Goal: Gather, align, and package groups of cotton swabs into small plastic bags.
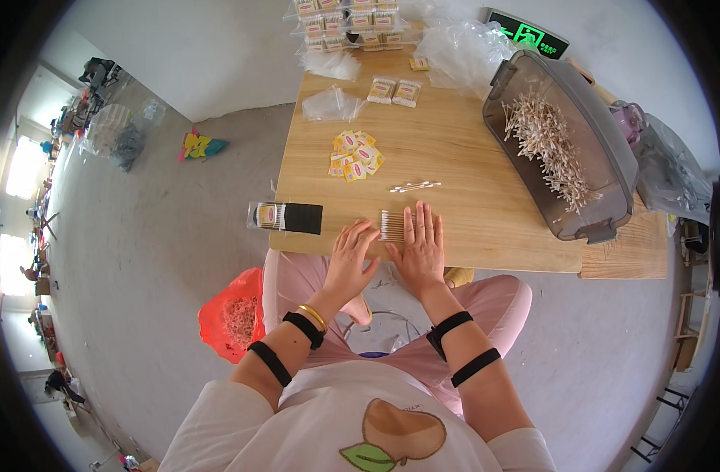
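Note:
A flat row of cotton swabs (389, 226) lies side by side near the table's front edge. My right hand (420, 250) rests flat over the right part of this row, fingers stretched out, hiding some swabs. Just left of the row, my left hand (350, 256) is open with its fingers apart and slightly bent. Beyond the hands are a few loose cotton swabs (415, 186). To the left, a black sleeve (303, 219) lies against a clear packet of swabs with a yellow card (266, 215), which reaches past the table's left edge.
Yellow-and-white cards (356, 156) are heaped mid-table. A grey plastic bin (624, 169) of loose swabs stands at the right. Behind are two filled packets (407, 93), clear bags (332, 104) and stacked packs (348, 23). On the floor at left sits a red bag (208, 322).

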`<state>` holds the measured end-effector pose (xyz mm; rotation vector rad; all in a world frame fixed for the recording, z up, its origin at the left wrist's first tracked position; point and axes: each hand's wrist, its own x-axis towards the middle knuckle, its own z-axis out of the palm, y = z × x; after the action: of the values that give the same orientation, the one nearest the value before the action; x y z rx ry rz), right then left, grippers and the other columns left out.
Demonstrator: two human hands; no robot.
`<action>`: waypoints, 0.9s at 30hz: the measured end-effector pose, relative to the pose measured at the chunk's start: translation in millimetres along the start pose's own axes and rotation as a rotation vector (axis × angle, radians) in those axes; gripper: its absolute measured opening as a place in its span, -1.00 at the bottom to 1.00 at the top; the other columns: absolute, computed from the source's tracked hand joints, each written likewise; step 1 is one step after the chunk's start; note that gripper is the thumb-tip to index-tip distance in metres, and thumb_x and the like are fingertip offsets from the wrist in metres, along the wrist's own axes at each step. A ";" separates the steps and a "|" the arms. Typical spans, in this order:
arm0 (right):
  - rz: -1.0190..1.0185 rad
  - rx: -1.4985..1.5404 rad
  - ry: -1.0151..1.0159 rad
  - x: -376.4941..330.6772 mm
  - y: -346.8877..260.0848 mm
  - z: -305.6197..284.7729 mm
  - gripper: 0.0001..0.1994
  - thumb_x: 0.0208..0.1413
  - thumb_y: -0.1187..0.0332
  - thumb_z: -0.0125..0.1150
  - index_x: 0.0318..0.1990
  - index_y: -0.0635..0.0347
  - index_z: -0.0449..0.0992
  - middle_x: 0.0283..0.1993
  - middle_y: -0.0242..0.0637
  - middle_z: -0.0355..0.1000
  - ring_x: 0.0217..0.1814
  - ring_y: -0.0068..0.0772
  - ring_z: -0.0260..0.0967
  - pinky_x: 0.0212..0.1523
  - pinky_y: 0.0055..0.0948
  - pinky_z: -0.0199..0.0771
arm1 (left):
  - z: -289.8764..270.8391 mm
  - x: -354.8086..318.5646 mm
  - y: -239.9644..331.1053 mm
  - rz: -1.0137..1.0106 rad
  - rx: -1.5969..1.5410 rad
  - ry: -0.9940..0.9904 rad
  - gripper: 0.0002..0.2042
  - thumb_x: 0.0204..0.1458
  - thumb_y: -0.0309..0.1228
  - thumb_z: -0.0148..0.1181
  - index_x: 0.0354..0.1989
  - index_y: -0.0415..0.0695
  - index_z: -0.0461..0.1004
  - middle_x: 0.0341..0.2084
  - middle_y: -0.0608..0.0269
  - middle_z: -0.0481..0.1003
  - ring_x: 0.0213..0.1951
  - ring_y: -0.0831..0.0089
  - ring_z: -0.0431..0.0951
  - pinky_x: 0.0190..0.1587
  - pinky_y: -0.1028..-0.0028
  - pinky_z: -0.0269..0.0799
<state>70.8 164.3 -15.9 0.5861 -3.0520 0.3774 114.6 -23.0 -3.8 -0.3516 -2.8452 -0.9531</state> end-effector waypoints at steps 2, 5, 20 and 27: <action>0.000 0.006 0.000 -0.1 -0.1 -0.5 -0.14 0.33 -0.13 0.01 0.56 0.28 -0.07 0.66 0.07 -0.24 0.73 0.01 -0.40 0.65 0.04 -0.40 | -0.9 1.5 3.6 -0.021 -0.005 -0.007 -0.43 0.05 -0.39 0.30 0.29 -0.10 0.37 0.31 0.05 0.29 0.41 0.01 0.22 0.47 -0.03 0.04; 0.002 0.007 0.002 -0.3 0.0 -0.9 -0.14 0.33 -0.13 0.02 0.56 0.28 -0.07 0.66 0.08 -0.23 0.73 0.01 -0.39 0.65 0.04 -0.40 | -2.6 3.1 9.5 -0.043 0.003 -0.020 -0.41 0.03 -0.39 0.30 0.30 -0.11 0.35 0.30 0.05 0.28 0.41 0.02 0.21 0.47 -0.04 0.04; -0.004 0.013 0.022 -0.8 0.5 -0.2 -0.14 0.33 -0.13 0.02 0.57 0.27 -0.08 0.66 0.08 -0.24 0.72 0.02 -0.36 0.64 0.04 -0.35 | 3.0 6.8 14.8 -0.046 0.053 0.003 -0.36 0.00 -0.38 0.31 0.33 -0.17 0.33 0.28 0.02 0.28 0.39 -0.04 0.19 0.43 -0.03 0.07; -0.010 0.025 0.036 -0.8 0.7 1.4 -0.14 0.33 -0.14 0.00 0.56 0.29 -0.06 0.66 0.09 -0.23 0.72 0.02 -0.37 0.65 0.05 -0.39 | 5.6 6.9 11.9 -0.014 0.076 0.005 -0.33 0.02 -0.32 0.31 0.35 -0.17 0.30 0.28 0.03 0.27 0.37 -0.04 0.20 0.41 0.00 0.09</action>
<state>71.3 164.9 -17.4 0.5885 -3.0127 0.4224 110.8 -9.1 -0.1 -0.3212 -2.8729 -0.8447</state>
